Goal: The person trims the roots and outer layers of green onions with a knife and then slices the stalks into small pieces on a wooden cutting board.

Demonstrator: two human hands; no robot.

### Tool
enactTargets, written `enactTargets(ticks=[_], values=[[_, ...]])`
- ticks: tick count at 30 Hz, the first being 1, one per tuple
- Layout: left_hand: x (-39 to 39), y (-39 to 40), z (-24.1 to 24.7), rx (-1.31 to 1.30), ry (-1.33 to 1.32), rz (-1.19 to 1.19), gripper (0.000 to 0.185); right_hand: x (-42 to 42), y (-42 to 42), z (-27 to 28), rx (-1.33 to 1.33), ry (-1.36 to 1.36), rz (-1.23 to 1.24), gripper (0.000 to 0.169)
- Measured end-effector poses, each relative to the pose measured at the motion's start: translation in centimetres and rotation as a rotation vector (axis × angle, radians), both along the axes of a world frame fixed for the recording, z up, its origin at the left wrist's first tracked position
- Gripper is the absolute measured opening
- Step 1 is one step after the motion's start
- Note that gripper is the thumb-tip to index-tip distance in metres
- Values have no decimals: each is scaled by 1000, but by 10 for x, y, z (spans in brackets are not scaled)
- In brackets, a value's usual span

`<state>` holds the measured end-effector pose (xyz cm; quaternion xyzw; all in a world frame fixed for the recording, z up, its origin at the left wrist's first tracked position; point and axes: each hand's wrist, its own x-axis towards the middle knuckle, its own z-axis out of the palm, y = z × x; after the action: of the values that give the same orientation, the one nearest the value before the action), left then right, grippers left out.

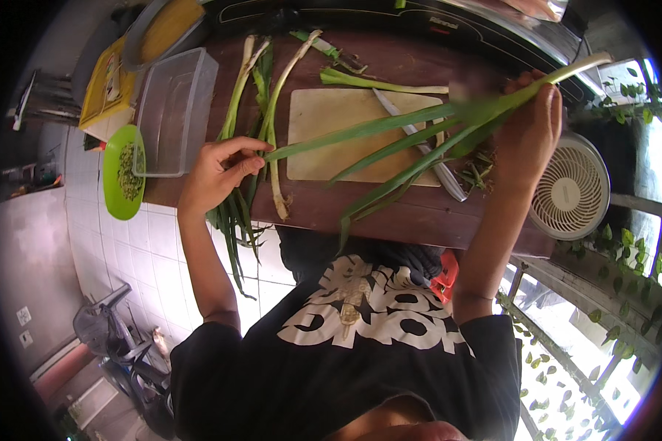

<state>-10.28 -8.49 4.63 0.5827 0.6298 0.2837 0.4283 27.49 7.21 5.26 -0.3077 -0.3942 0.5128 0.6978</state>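
My right hand [529,124] is closed around the pale stem of a green onion [521,96], whose root end points to the far right. Its long leaves fan leftward above a pale cutting board [320,116]. Between thumb and forefinger, my left hand [218,171] pinches the tip of one leaf. A knife [446,177] lies slantwise across the board's right part, partly covered by the leaves, its handle toward me. Several other green onions [233,107] lie beside the board on the left, some leaves hanging over the table edge. Another green onion [383,82] rests along the board's far edge.
A clear plastic container [171,110] and a green bowl [122,212] of chopped greens stand at the left. Behind them are a yellow box [102,93] and a metal basin [196,33]. Trimmings [477,168] lie right of the knife, near a fan [568,193]. A black stove [331,16] borders the far side.
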Motion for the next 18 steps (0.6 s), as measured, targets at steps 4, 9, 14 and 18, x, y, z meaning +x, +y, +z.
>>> enactTargets(ticks=[4,9,14,18], values=[[-12,-5,-8,-4,31,74,19,12,-2,9,34,-18,-28,23],[-4,3,-9,339,276,127,22,10,-13,29,67,-87,-26,21],[79,32,27,810,59,101,74,-20,-25,34,170,-31,157,22],[152,62,39,990,300,68,83,-46,-45,31,210,121,133,23]])
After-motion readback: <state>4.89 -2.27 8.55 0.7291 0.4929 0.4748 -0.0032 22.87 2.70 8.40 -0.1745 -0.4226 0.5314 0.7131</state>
